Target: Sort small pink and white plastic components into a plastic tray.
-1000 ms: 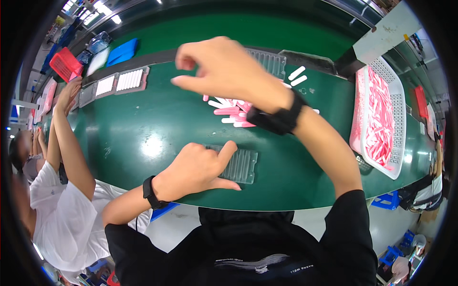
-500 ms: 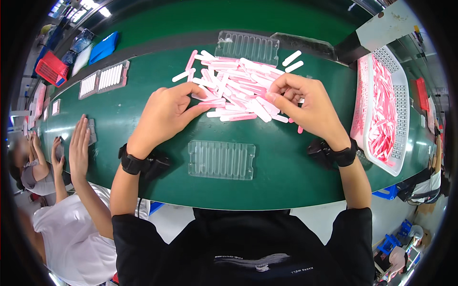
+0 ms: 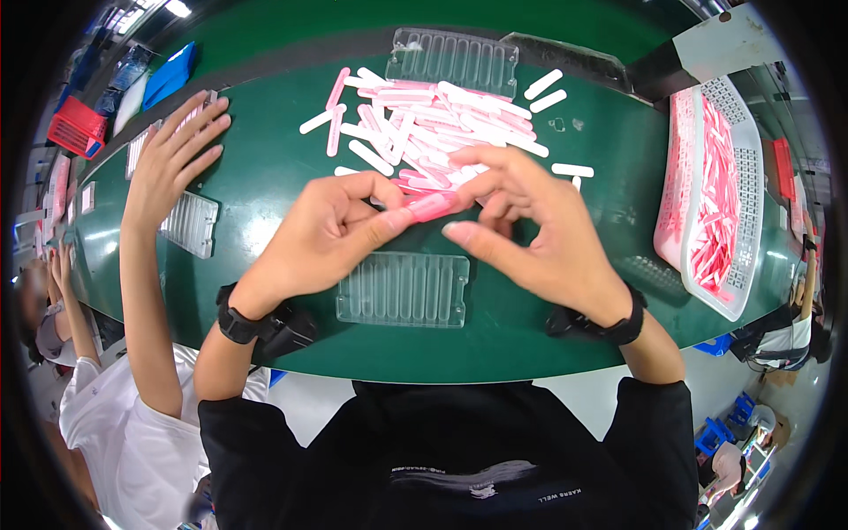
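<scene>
A loose heap of flat, round-ended pink and white sticks lies on the green table in front of me. At its near edge my left hand pinches pink sticks between thumb and fingers; how many cannot be made out. My right hand is at their other end, its index finger against them and its thumb held apart below. Just below both hands lies a clear grooved tray, with no sticks in its slots. Both wrists wear black straps with small devices.
Behind the heap lies another clear grooved tray. A white basket full of pink and white sticks stands at the right. On the left, a co-worker's hand reaches over trays, near another clear tray. A metal post rises at the back right.
My hands have come together and nearer to me, away from the heap, with pink sticks now in my left fingers. The co-worker's hand has moved farther up the table, toward the filled trays.
</scene>
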Tool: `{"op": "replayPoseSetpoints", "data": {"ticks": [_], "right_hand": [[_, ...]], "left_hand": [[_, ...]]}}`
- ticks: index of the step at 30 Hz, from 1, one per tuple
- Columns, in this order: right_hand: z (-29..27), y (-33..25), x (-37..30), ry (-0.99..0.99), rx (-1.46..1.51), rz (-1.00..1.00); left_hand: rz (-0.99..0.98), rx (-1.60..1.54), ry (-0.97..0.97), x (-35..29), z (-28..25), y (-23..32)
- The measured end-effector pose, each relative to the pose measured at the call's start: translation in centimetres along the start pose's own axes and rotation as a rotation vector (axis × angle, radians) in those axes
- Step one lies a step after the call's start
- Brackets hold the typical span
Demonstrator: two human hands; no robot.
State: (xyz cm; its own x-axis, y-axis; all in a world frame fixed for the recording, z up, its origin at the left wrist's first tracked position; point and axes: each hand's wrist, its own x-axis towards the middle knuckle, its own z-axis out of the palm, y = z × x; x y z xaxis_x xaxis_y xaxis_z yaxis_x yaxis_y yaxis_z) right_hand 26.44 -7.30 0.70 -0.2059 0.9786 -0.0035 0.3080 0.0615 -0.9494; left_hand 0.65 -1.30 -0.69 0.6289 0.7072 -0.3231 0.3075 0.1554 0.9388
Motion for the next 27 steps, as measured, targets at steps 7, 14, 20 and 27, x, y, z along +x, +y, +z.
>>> {"op": "replayPoseSetpoints", "data": {"ticks": [7,14,20,27], "right_hand": [[0.8,1.6,-0.6,-0.094,0.275,0.062],[1.1,1.8,-0.6,0.018,0.361,0.043],[0.7,2.1,-0.4,0.002,0.358,0.033],[0.2,1.9,0.1,0.017,0.328,0.025]], "left_hand": [[0.003,-0.08,-0.038,0.0,0.8,-0.2],[0.023,-0.055,-0.03,0.0,0.3,0.1],[0.064,-0.048,-0.01,0.0,0.2,-0.1],[0.062,0.023,0.08,0.1,0.2,-0.8]]}}
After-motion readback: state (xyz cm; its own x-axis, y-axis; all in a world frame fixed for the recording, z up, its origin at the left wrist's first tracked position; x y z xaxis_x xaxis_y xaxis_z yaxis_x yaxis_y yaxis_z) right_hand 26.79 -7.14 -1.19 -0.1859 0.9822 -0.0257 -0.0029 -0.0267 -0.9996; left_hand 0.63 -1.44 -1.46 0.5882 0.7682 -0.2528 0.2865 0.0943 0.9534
